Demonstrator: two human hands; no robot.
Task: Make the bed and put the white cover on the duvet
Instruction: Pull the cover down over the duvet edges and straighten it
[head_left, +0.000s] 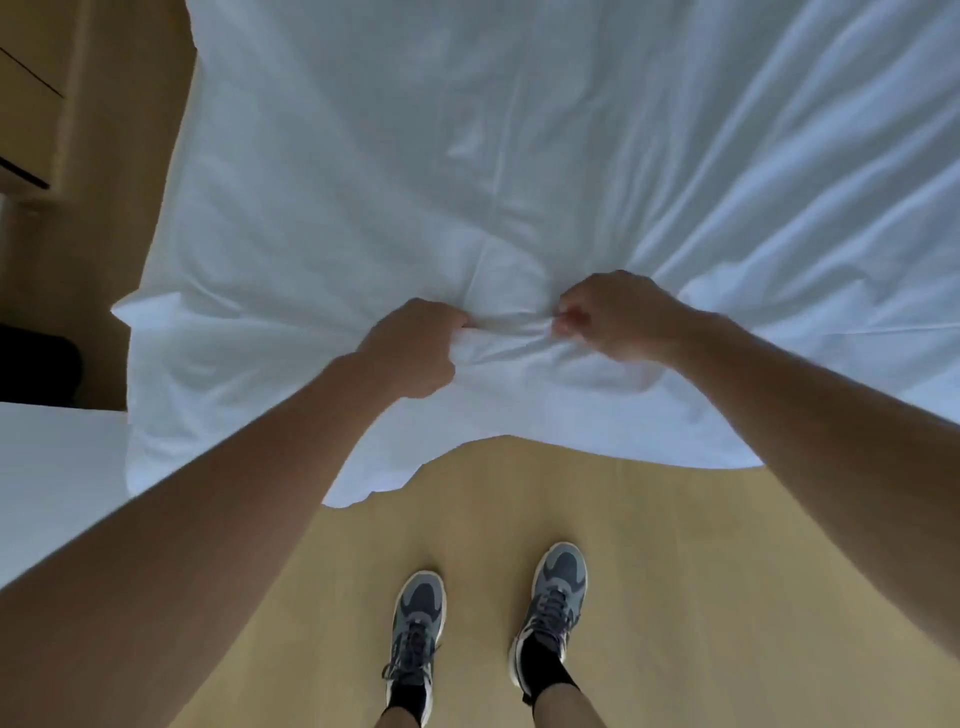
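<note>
Left hand: the left hand (415, 345) is fisted around a bunched fold of the cover (467, 156).
Right hand: the right hand (615, 317) pinches the same fold, just beside it.
Cover: spread ahead, near edge hanging above the floor (675, 571).
Shoes: grey shoes (418, 618) stand below.

White cover (467, 156) — top, right edges out of frame

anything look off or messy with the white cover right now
The white cover is bunched and creased where the left hand and right hand grip it, and its near edge hangs unevenly above the floor. No tear or stain shows.
</note>
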